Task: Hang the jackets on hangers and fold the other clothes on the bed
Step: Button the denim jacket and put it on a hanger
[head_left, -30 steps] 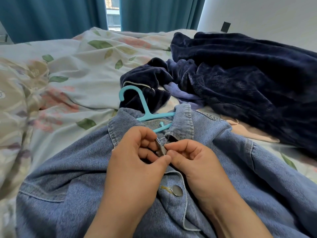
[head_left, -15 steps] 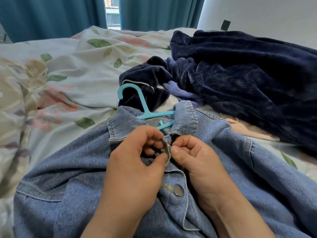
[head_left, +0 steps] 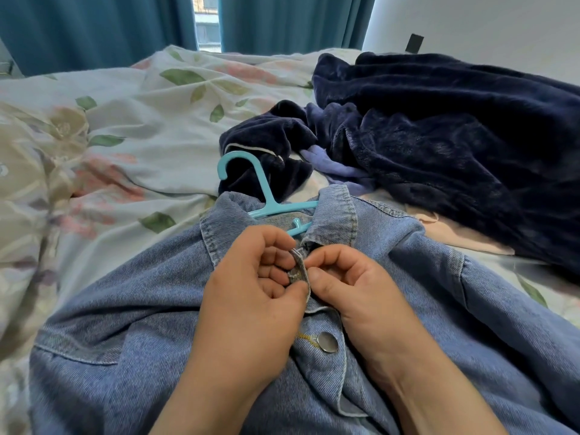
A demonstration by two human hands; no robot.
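Hands barely shifted from a second ago: both stay at the collar base, but the pinched strip of denim now stands more on edge and a metal button face shows on it.

- Bed [head_left: 131, 130], floral cover, fills the left and upper middle of the frame; rumpled.
- Navy plush garment [head_left: 455, 142], upper right, heaped and unfolded. One sleeve end reaches toward frame centre. Lilac cloth [head_left: 332, 171] and a peach piece [head_left: 455, 233] poke out beneath it.
- Denim jacket [head_left: 125, 356], spread front-up across the lower half of the frame, collar toward centre.
- Teal hanger [head_left: 266, 196] sits inside the neck. Its hook lies on the navy sleeve end, and its arms run under the denim, so I cannot tell whether both shoulders are seated.
- Left hand [head_left: 251, 309]: fingers curled, thumb and fingertips pinching the placket edge just below the collar.
- Right hand [head_left: 354, 287]: also curled, thumb and forefinger pinching the same strip from the other side.
- Top button [head_left: 295, 273] between the two thumbs, looks part-way fastened; cannot tell if it is through the hole.
- Second button [head_left: 328, 342] lower centre, apparently done up.

Risks, as judged:
- Stiff denim could let the button slip back out if either pinch eases early.
- Tugging the placket toward the lower frame may drag the jacket off a hanger arm.
- Hook could catch the plush sleeve when the jacket is lifted and pull that garment along.
- The navy heap is close, so a lift could disturb it before folding.
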